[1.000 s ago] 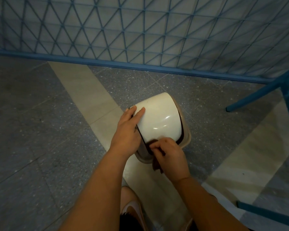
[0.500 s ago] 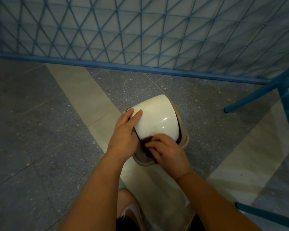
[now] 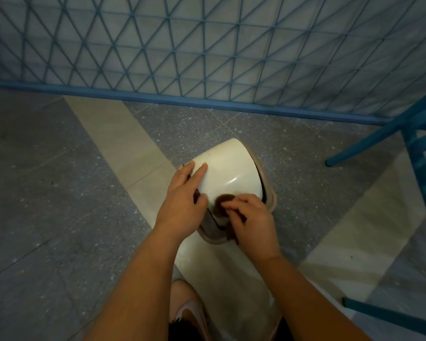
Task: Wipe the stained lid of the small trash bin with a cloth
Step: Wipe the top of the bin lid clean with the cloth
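Note:
A small trash bin (image 3: 270, 202) with a beige rim stands on the floor in the middle of the view. Its cream domed lid (image 3: 228, 169) faces up and catches a highlight. My left hand (image 3: 182, 196) rests on the lid's left edge, fingers straight along it and thumb at the near side. My right hand (image 3: 252, 223) pinches a dark brown cloth (image 3: 223, 204) and presses it against the lid's near edge. Part of the cloth hangs down over the bin's front rim under my hand.
A blue lattice fence (image 3: 207, 52) runs across the back, its base rail close behind the bin. Blue chair legs (image 3: 369, 141) stand at the right, and another blue bar (image 3: 389, 307) lies at lower right. My shoe (image 3: 191, 313) is just below the bin.
My right hand has slid the cloth a little up and to the left along the lid's near edge. My left hand has kept its place on the lid.

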### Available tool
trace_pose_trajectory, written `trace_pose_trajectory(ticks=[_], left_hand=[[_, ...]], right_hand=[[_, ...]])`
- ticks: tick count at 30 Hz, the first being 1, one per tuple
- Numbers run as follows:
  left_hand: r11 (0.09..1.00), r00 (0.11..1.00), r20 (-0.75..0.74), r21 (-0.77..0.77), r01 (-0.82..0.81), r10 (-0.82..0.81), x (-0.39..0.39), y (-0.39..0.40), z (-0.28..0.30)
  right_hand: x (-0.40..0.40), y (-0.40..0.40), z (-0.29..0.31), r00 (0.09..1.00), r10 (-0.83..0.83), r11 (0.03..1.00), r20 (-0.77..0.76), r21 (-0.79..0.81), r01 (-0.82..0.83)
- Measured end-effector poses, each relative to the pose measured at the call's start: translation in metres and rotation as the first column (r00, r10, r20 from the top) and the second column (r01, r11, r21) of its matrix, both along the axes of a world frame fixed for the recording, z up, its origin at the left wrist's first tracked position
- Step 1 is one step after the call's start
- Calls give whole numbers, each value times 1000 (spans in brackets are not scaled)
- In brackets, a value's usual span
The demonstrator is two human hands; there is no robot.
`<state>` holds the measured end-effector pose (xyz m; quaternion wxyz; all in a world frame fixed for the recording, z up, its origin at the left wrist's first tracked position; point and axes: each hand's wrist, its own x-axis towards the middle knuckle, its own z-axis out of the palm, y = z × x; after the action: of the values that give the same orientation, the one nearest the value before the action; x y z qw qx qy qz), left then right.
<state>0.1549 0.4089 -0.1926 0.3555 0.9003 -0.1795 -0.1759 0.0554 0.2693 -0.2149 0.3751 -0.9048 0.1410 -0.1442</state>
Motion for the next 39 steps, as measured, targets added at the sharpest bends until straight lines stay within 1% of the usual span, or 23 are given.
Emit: trace_pose_trajectory(ticks=[2,4,6,8,9,10,11,12,13,14,15,16,18,19,21,22,24,27,30,32,34,36,39], left_hand=[[998,998,42,53,38,-40,0,2,-2],[993,993,87,94,68,-76,0,3,-2],[994,989,134,92,55,-67,-3,2,1],[997,988,138,32,-69,64,-7,2,7],[985,981,93,-17,-170,171,-10,3,7],[956,959,-3,-68,-284,285,-14,4,6],[908,907,-154,-95,-408,392,-17,7,4],[853,827,-315,-92,-514,465,-22,9,2],[816,751,-438,-64,-575,495,-27,10,-3],[809,713,-499,-41,-586,492,-34,9,-5],[818,720,-503,-41,-573,479,-40,6,-7],[831,756,-464,-72,-551,461,-45,2,-6],[849,831,-374,-174,-499,412,-48,-8,-3],[854,849,-348,-198,-481,397,-47,-12,-4],[855,850,-335,-189,-483,406,-46,-16,-4],[854,849,-328,-183,-486,413,-45,-17,-5],[865,859,-321,-179,-468,398,-44,-15,-4],[884,875,-326,-184,-430,358,-35,-8,-6],[918,893,-332,-148,-367,303,-23,1,-6],[938,906,-332,-134,-321,263,-14,7,-3],[949,912,-338,-128,-289,232,-8,12,-1],[954,917,-337,-131,-269,212,-5,15,1],[940,913,-335,-162,-300,234,-6,13,5]], right_hand=[[-21,-14,-7,985,-117,988,-127,89,128],[-39,-27,-9,939,-269,933,-213,184,309],[-49,-39,-4,872,-407,833,-272,280,477],[-49,-50,5,793,-513,689,-329,394,609],[-46,-55,10,766,-547,633,-338,432,643],[-42,-59,14,754,-568,607,-330,451,654],[-36,-62,19,753,-579,598,-313,465,653],[-29,-64,24,757,-586,590,-290,488,643],[-21,-66,27,763,-588,584,-268,512,630],[-14,-67,30,770,-589,583,-245,531,615],[-7,-68,32,780,-583,591,-227,541,599],[0,-69,33,798,-565,608,-210,548,575],[13,-72,33,856,-484,676,-184,542,499],[18,-72,31,887,-422,721,-186,524,453],[23,-69,22,926,-308,792,-218,481,376],[21,-66,17,931,-287,804,-227,471,363],[12,-58,6,913,-334,775,-234,482,407],[-5,-44,-4,859,-442,691,-257,512,510],[-18,-30,-10,823,-482,639,-302,522,566],[-25,-28,-11,825,-455,643,-334,518,564],[-30,-34,-6,832,-408,692,-375,467,550],[-29,-44,6,828,-402,735,-391,401,546],[-12,-53,31,841,-454,734,-295,412,540]])
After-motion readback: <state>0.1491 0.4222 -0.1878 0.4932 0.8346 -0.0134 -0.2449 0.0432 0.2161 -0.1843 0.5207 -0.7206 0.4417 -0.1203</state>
